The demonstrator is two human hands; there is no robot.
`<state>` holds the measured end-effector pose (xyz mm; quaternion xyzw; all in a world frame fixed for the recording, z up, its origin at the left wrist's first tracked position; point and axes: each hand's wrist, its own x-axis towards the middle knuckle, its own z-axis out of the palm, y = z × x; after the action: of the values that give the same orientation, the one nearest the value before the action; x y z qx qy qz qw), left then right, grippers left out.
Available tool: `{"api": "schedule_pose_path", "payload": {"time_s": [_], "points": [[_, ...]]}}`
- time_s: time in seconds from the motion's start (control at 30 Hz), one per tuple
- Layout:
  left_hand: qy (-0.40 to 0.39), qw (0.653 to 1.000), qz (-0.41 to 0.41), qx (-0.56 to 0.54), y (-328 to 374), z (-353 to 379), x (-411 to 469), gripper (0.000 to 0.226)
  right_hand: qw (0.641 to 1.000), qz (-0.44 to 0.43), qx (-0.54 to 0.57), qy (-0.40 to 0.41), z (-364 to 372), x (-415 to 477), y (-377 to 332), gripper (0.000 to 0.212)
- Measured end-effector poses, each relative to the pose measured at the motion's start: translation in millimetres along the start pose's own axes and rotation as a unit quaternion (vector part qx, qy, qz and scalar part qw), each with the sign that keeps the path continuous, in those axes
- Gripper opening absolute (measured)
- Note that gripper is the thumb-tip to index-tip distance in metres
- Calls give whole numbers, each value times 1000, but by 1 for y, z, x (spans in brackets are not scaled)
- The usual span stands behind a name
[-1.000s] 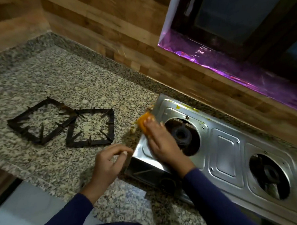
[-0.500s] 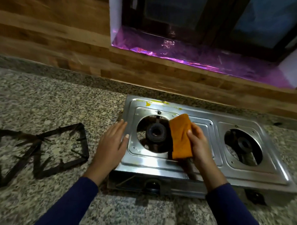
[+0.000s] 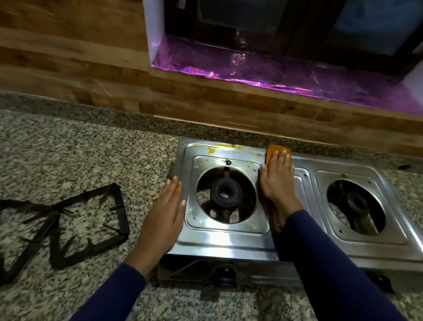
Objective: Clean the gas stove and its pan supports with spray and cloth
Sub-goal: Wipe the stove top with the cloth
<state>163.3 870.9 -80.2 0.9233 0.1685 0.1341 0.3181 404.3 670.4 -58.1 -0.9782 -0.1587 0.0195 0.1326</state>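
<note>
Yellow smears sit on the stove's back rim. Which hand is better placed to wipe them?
Right: the right hand presses the orange cloth on that rim, beside the yellow smears; the left hand lies flat on the left edge of the stove, empty.

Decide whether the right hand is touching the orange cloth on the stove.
Touching. The head view shows the right hand pressing flat on the orange cloth at the back of the stove.

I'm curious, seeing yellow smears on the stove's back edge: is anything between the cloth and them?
Nothing visible. The right hand presses the orange cloth on the back rim of the stove, and only bare steel lies between it and the yellow smears to its left. The pan supports lie aside on the counter.
</note>
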Motion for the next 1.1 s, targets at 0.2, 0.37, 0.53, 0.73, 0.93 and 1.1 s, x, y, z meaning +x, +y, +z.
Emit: {"api": "schedule_pose_path", "payload": {"time_s": [0.2, 0.37, 0.53, 0.73, 0.93, 1.1], "points": [[5, 1000, -3, -17, -1, 1, 1, 51, 990, -115, 12, -79, 4, 63, -71, 55], [8, 999, -12, -33, 3, -1, 0, 54, 972, -205, 36, -106, 36, 23, -174, 63], [35, 996, -40, -65, 6, -2, 0, 56, 957, -266, 52, -108, 44, -11, -195, 63], [130, 979, -66, -140, 8, -12, -7, 53, 932, -336, 70, -118, 41, -78, -164, 62], [140, 962, -102, -212, 12, -16, -24, 62, 909, -394, 97, -94, 44, -173, -121, 59], [41, 978, -87, -186, 17, -6, -43, 67, 940, -298, 156, -51, 19, -183, -35, 59]]}}
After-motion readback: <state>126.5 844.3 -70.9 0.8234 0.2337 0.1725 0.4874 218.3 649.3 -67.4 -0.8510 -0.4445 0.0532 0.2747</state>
